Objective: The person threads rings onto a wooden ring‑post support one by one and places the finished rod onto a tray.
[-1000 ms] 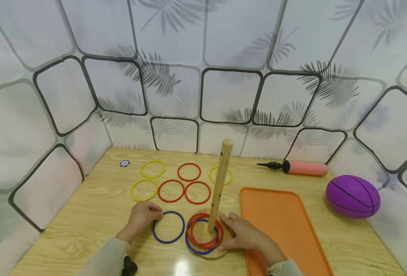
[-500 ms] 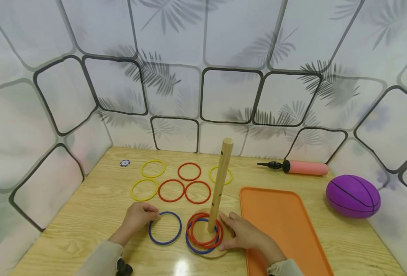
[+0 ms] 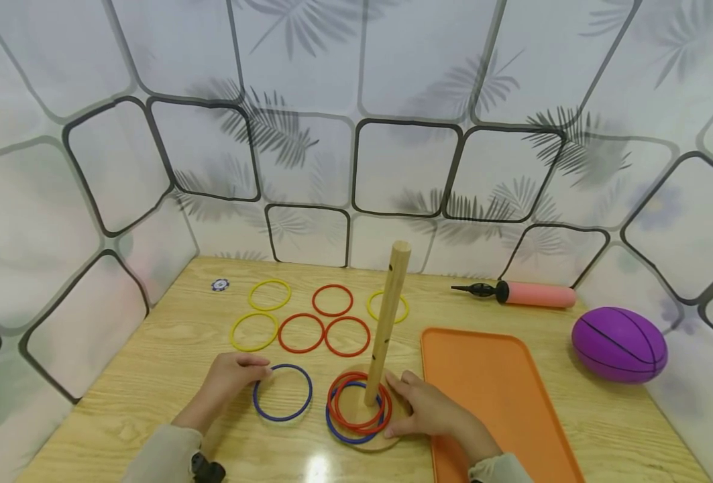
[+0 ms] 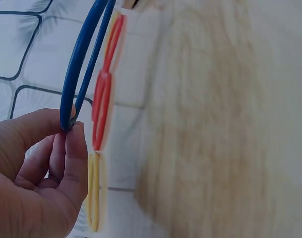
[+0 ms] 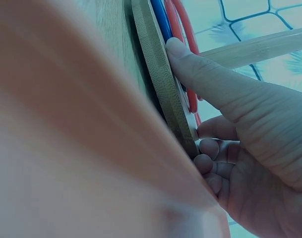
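My left hand (image 3: 229, 382) pinches a blue ring (image 3: 281, 419) by its left edge, just left of the wooden peg stand (image 3: 388, 322). In the left wrist view, thumb and index finger meet on the blue ring (image 4: 77, 59), which appears edge-on. Two red rings (image 3: 330, 406) and another blue ring (image 3: 350, 441) lie around the upright peg, on its round base (image 3: 400, 410). My right hand (image 3: 431, 409) holds that base by its right edge. The right wrist view has the thumb on the base's top (image 5: 160, 69) and the other fingers curled at its edge.
Behind the hands lie three yellow rings (image 3: 254, 349) and three red rings (image 3: 300, 352). An orange tray (image 3: 489, 382) sits beside the right hand. Farther right are a pink hand pump (image 3: 537, 294) and a purple ball (image 3: 618, 344). A poker chip (image 3: 220, 285) lies at the back left.
My left hand has moved left with the blue ring, widening the space between that ring and the stand. The right hand and stand stay in place.
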